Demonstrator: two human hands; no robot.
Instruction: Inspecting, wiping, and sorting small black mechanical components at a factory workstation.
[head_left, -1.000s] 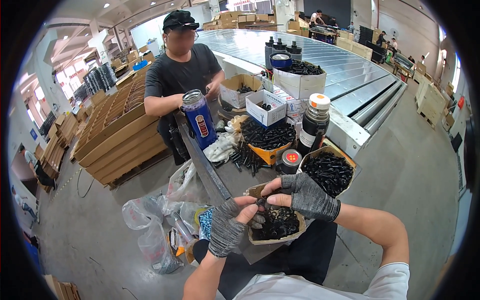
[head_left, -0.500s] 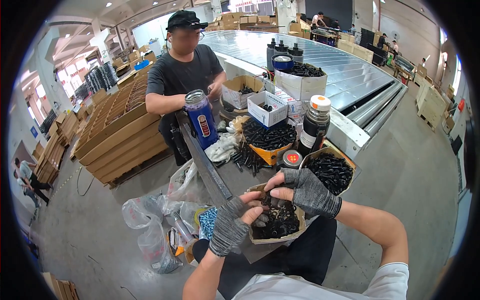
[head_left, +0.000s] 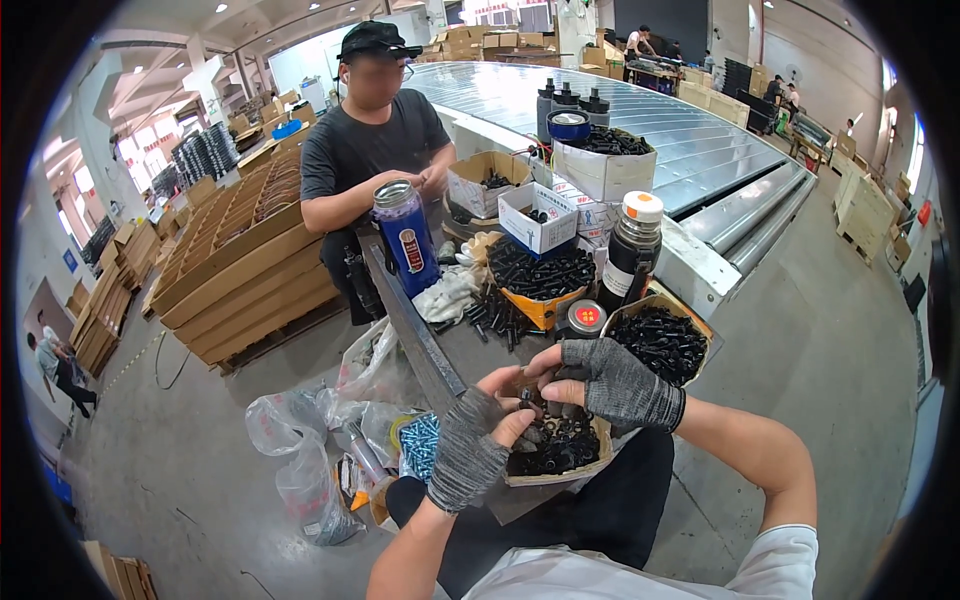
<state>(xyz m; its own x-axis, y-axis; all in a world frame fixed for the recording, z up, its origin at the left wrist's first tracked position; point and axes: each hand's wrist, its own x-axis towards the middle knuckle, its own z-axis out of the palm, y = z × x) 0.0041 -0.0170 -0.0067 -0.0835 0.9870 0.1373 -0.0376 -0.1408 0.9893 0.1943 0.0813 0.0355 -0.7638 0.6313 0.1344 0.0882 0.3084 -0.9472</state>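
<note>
While both gloved hands pinch black bolts (head_left: 548,420) | left hand (head_left: 478,440), right hand (head_left: 612,382) fingers closed over cardboard tray (head_left: 560,474) | blue can (head_left: 405,236) w/ red label behind

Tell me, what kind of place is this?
Most likely a factory or warehouse floor: stacked wooden crates, a long metal conveyor line, and cardboard boxes of small black hardware on the bench where gloved hands sort parts.

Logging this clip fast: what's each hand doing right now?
Left hand: fingers curled, pinching a small dark part.
Right hand: pinching the same part above the cardboard tray.
</note>
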